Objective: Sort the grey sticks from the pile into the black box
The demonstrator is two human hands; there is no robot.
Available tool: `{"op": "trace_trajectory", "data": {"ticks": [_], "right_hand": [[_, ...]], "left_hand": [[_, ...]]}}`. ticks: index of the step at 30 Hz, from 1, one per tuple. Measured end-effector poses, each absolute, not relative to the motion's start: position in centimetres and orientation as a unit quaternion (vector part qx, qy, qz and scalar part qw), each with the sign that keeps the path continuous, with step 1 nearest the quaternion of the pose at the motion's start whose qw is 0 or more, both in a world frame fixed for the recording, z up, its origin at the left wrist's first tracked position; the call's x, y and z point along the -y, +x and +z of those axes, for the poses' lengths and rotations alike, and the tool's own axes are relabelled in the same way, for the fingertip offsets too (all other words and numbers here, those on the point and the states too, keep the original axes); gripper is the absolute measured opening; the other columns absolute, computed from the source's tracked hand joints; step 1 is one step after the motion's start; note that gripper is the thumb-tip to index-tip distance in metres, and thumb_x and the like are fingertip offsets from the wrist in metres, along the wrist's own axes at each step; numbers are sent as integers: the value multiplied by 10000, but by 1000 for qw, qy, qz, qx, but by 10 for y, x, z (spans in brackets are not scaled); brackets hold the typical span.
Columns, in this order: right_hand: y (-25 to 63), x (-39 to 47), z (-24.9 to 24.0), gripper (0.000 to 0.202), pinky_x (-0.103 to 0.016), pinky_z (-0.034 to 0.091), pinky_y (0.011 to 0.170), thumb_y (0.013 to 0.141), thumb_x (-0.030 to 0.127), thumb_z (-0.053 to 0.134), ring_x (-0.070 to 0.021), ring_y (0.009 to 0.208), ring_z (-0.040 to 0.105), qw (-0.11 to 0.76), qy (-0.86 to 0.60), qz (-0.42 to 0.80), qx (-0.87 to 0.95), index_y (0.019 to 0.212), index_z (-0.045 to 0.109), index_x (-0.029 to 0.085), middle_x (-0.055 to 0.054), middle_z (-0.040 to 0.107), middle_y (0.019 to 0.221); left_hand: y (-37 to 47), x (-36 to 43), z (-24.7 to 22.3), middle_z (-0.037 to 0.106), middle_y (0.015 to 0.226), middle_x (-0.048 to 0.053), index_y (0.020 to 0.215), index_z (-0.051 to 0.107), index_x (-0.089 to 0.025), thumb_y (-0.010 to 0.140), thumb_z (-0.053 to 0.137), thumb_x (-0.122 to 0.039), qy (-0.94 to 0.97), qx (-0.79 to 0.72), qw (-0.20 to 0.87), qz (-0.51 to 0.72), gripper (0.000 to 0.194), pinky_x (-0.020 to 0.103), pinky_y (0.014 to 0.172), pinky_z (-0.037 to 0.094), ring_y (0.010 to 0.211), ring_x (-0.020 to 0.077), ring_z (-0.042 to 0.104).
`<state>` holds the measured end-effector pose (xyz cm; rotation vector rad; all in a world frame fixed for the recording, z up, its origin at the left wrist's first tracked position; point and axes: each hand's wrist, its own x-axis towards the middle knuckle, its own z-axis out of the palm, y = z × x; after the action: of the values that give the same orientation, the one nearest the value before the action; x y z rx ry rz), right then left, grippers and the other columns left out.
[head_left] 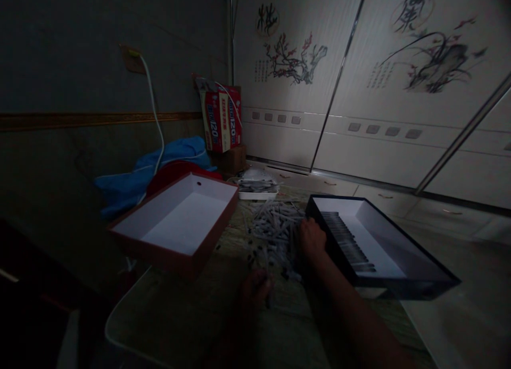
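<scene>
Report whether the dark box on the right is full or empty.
The dark box is partly filled: a row of slim pieces lies along its left side, with white floor showing beside it.

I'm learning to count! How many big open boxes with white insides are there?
2: a reddish-brown box on the left, and a dark box on the right, beside the right hand.

Dim scene, lower left nearly black, faint sheen on white doors (291, 95), left hand (254, 288) shadowed and blurred
</scene>
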<state>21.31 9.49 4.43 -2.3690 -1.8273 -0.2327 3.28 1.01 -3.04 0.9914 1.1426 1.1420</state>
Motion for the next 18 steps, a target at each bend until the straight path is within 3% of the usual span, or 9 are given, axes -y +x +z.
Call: {"op": "trace_trajectory", "data": {"ticks": [4,9,15,18], "right_hand": [[219,-102,39,186,-319,498,672,897,224,459,-170,827,608,42,-805,-58,589,974,588,114,-81,603,973],[224,-105,32,255,-338,504,726,870,314,524,-149,850,598,49,-811,-38,582,1059,553,145,-48,592,1032],[222,-95,39,201,-314,473,662,894,210,424,-184,803,605,140,-791,-49,593,905,597,107,-119,605,917],[219,-79,47,208,-310,449,720,883,215,385,-208,888,578,222,-758,-66,610,923,575,139,-123,591,939]], "left_hand": [[32,-9,-27,684,775,30,765,662,-176,623,650,-306,440,-489,577,484,193,277,748,470,795,200,608],[33,-11,-32,672,751,33,756,645,-163,609,665,-300,434,-482,579,493,202,277,724,469,754,188,605],[32,-9,-25,677,770,31,752,654,-173,601,662,-293,404,-495,575,510,193,271,728,473,769,184,610],[30,-9,-20,676,778,42,786,653,-166,613,660,-311,391,-498,569,525,226,275,744,468,784,188,616]]}}
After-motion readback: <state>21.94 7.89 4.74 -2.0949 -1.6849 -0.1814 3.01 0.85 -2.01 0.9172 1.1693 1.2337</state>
